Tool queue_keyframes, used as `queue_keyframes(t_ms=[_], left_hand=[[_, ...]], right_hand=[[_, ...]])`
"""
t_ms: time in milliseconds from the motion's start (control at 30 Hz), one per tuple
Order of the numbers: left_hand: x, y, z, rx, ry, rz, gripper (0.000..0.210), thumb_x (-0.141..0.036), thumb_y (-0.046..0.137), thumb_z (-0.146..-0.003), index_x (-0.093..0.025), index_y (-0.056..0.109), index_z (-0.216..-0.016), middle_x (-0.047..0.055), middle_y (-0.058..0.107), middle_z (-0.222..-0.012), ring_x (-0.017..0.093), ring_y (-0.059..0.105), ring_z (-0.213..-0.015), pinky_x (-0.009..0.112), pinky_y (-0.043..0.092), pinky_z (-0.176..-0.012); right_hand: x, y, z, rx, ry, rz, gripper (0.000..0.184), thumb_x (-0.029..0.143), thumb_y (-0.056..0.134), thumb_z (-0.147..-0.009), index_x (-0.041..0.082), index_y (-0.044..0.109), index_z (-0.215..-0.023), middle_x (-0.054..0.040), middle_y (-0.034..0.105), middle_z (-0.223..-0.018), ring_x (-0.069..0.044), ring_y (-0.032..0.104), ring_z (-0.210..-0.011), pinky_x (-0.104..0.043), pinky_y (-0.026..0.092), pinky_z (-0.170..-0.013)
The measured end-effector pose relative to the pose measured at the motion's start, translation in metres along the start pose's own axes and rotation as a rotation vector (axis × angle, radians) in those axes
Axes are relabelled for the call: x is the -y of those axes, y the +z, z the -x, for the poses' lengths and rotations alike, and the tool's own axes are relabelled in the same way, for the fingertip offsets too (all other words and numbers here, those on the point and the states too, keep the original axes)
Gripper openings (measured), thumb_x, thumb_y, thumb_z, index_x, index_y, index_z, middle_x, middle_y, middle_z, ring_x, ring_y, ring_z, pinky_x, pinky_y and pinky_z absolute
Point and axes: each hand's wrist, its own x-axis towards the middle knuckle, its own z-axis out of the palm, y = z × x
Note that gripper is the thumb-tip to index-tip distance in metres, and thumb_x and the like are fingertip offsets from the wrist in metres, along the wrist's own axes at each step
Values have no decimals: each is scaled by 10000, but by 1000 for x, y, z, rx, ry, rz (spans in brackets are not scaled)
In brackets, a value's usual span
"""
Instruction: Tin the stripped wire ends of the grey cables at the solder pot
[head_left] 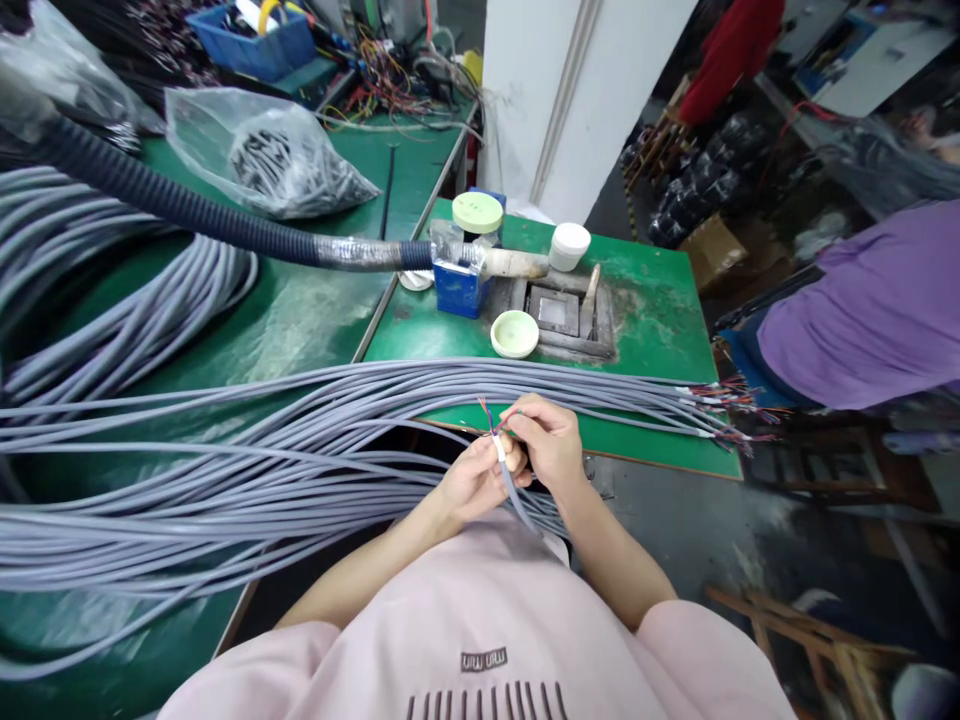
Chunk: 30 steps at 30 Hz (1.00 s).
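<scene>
A grey cable point(511, 490) with a white band near its stripped end is gripped by my left hand point(474, 477) in front of my chest. Thin coloured wires point(491, 415) fan out of that end, pointing up and away from me. The fingertips of my right hand point(551, 440) pinch a reddish wire from the same end, close beside the left fingers. Just beyond both hands lies a bundle of long grey cables point(420, 378), their stripped, coloured ends point(727, 405) resting at the right side of the green bench.
A solder pot point(555, 310) with a brush-like tool stands on the green bench point(660, 300). Around it are a small pale dish point(514, 334), a white tub point(569, 246) and a dark extraction hose point(247, 220). Cable coils point(150, 310) fill the left; a person in purple point(870, 300) sits right.
</scene>
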Motion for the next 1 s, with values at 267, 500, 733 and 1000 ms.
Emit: queue_keyframes(t_ms=[267,500,733,1000], left_hand=[[-3,1,-1,-10,15,36,389,-397,801,-680,-155,498,-652,-68,465,-545,35,352,-440,212,398,-556],[0,-1,-3,64,-42,-42,363,-407,817,-647,-145,568,-620,-39,501,-517,45,367,-436,210,359,-502],[10,-7,0,135,-124,-147,323,-415,811,-656,-140,643,-637,7,570,-519,86,476,-485,262,412,-580],[-1,-5,-5,-101,53,-255,379,-414,868,-558,-129,642,-666,9,604,-580,90,522,-523,227,358,-529]], right_hand=[[4,6,1,-92,-77,159,86,208,666,-784,240,711,-718,6,670,-713,-137,601,-672,-278,486,-657],[0,5,-1,-38,169,-124,50,219,676,-730,220,686,-681,17,634,-689,-126,571,-655,-247,454,-603],[6,8,-17,12,253,-178,83,202,693,-676,203,665,-598,32,590,-591,-101,506,-569,-227,412,-537],[17,-15,-33,-130,95,54,75,256,662,-740,205,664,-685,31,595,-616,-114,520,-603,-258,440,-612]])
